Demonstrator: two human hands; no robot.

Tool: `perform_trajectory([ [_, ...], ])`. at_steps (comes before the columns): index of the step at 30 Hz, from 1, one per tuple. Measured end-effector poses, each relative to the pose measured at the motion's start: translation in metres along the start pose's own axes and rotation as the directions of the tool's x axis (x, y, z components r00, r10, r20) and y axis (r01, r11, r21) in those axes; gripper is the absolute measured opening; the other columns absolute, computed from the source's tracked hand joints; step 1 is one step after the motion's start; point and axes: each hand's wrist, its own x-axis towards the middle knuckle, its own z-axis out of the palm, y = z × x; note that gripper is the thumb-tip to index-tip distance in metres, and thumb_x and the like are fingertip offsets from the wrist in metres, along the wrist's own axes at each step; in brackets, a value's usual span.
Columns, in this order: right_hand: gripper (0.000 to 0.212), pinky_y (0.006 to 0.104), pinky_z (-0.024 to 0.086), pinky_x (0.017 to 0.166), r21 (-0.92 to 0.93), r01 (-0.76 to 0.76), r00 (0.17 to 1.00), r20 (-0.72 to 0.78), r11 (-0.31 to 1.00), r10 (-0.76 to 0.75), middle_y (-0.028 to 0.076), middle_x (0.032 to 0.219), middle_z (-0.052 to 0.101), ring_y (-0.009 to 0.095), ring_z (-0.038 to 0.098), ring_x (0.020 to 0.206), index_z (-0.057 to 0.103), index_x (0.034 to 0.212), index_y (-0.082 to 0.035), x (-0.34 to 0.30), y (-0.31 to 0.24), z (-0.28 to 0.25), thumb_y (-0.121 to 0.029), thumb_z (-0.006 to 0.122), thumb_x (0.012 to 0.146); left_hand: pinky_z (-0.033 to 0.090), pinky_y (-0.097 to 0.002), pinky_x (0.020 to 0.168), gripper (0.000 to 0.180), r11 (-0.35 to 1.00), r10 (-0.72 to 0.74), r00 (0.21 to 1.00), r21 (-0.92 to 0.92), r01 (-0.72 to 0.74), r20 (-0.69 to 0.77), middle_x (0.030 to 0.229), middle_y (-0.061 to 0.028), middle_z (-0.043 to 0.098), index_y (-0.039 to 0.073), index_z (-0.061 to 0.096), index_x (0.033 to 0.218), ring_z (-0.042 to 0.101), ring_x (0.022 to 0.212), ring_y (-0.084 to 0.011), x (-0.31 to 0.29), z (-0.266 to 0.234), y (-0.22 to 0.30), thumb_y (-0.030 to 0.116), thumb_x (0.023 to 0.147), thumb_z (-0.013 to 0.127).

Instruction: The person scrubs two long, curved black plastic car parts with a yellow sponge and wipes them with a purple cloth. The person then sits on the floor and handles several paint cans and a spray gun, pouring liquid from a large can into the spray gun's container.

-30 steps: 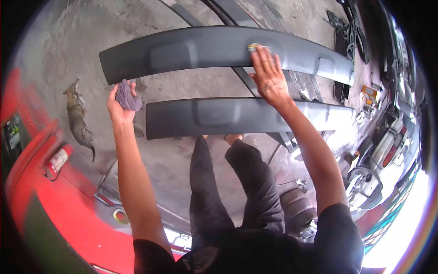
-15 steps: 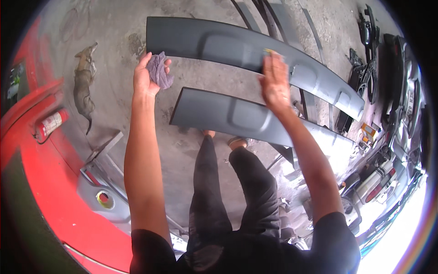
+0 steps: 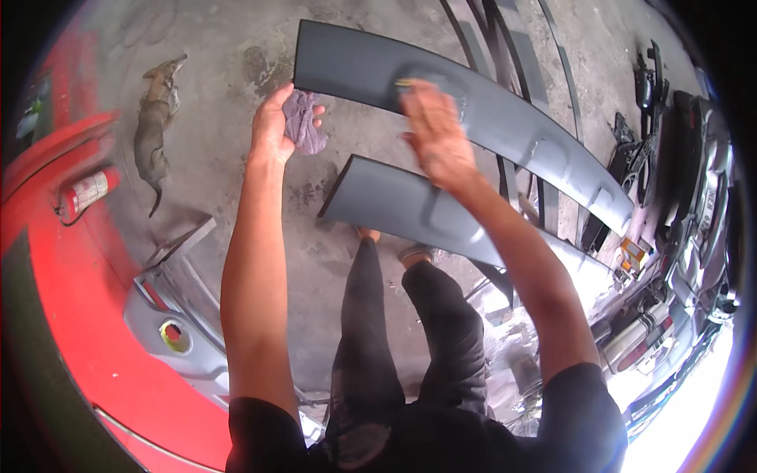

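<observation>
A long dark grey trim panel (image 3: 347, 59), with shallow raised outlines along it, stretches from upper middle to the right. My right hand (image 3: 435, 130) presses flat on it, fingers together over a thin yellow-edged pad (image 3: 404, 82); most of that pad is hidden under the fingers. At the panel's left end, my left hand (image 3: 272, 126) is closed round a crumpled purple-grey rag (image 3: 303, 122), its fingertips by the lower corner. A second, similar grey panel (image 3: 386, 189) lies nearer to me, with my right forearm crossing over part of it.
A dog (image 3: 155, 126) lies on the concrete floor at left. Beyond it are a red vehicle body (image 3: 110, 331) and a fire extinguisher (image 3: 89, 191). Dark metal bars (image 3: 516, 63) run beneath the panels. Car parts (image 3: 702, 197) crowd the right side.
My right hand has slid left along the far panel with the pad. The whole view has shifted, so the panels appear farther right. My left hand still holds the rag by the panel's end.
</observation>
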Motion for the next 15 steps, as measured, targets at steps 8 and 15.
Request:
perform_trajectory([
  [8, 0.063, 0.0488, 0.019, 0.129, -0.046, 0.24, 0.971, 0.014, 0.97, -0.239, 0.012, 0.172, 0.023, 0.028, 0.016, 0.161, 0.032, 0.161, -0.001, 0.04, -0.026, 0.002, -0.03, 0.045, 0.107, 0.057, -0.0388, 0.063, 0.03, 0.99, -0.014, 0.999, 0.141, 0.008, 0.047, 0.104, -0.01, 0.073, 0.005, 0.066, 0.124, 0.073, 0.081, -0.0249, 0.002, -0.016, 0.017, 0.026, 0.105, 0.055],
  [15, 0.063, 0.0489, 0.015, 0.13, 0.001, 0.337, 0.941, -0.032, 0.942, -0.336, 0.014, 0.172, 0.024, 0.028, 0.018, 0.16, 0.034, 0.16, -0.001, 0.11, -0.066, 0.004, -0.03, 0.048, 0.106, 0.057, -0.0399, 0.059, 0.033, 0.99, 0.006, 0.997, 0.143, -0.017, 0.082, 0.105, -0.0116, 0.072, 0.002, 0.063, 0.128, 0.073, 0.077, -0.0269, 0.007, -0.012, 0.018, 0.023, 0.104, 0.052],
])
